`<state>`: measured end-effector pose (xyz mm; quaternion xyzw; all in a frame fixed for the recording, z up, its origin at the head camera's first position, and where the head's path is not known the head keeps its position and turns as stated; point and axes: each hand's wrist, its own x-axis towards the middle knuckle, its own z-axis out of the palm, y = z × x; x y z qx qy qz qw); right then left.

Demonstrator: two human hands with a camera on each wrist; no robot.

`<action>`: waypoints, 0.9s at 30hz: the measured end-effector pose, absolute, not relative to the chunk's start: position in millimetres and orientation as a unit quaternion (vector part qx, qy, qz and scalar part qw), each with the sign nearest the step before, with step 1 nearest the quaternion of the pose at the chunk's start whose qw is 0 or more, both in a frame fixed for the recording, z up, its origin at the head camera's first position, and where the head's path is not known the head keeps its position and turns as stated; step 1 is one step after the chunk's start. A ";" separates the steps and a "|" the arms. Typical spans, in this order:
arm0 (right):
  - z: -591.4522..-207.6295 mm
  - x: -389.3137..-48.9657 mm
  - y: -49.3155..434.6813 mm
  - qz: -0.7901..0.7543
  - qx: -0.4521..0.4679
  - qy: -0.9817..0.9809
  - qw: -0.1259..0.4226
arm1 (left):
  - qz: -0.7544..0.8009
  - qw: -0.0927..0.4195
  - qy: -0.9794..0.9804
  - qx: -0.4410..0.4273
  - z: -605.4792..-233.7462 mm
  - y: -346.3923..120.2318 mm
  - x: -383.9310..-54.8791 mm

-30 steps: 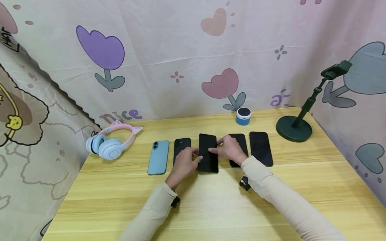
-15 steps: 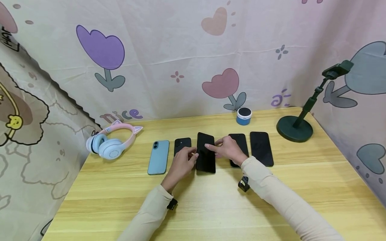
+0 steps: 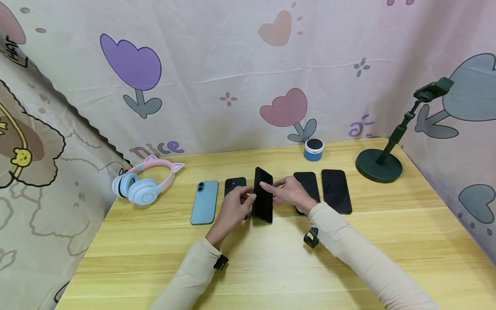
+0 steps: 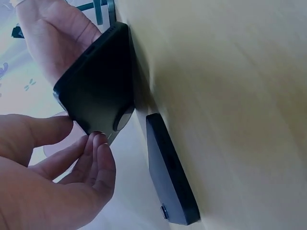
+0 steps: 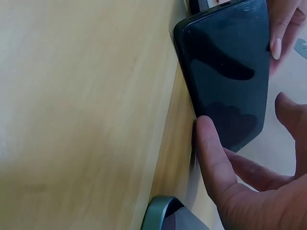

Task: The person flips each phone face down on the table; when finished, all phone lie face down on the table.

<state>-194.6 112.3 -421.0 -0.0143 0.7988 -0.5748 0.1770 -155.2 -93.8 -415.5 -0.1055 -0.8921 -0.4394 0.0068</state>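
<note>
A black smartphone (image 3: 262,196) stands tilted on its long edge in the middle of the row, its glossy face toward my right hand. My left hand (image 3: 232,209) pinches its raised left edge between thumb and fingertips; the left wrist view shows this hand (image 4: 62,177) at the phone's dark back (image 4: 100,81). At the other side, my right hand (image 3: 292,192) touches the lower edge with a fingertip, its thumb apart from the phone in the right wrist view. Close by on the left lies a dark phone (image 3: 235,182), partly hidden by my left hand.
A light blue phone (image 3: 204,202) lies farther left, near pink-and-blue cat-ear headphones (image 3: 147,189). To the right lie two black phones, one under my right wrist (image 3: 308,183) and another (image 3: 336,191) beyond. Behind are a small blue speaker (image 3: 313,150) and a dark green stand (image 3: 379,165).
The middle phone has gone from nearly flat to steeply tilted, its left edge rising. Both hands have shifted slightly left with it. The other phones stay in place.
</note>
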 end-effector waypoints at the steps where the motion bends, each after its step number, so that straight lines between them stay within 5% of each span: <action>1: -421.4 -194.6 112.0 -0.579 -0.015 0.795 0.179 | -0.446 0.004 -0.889 -0.105 -415.4 -93.4 -155.7; 27: -418.0 -193.2 112.2 -0.643 -0.020 0.735 0.215 | -0.533 -0.138 -0.823 -0.140 -418.3 -85.8 -159.7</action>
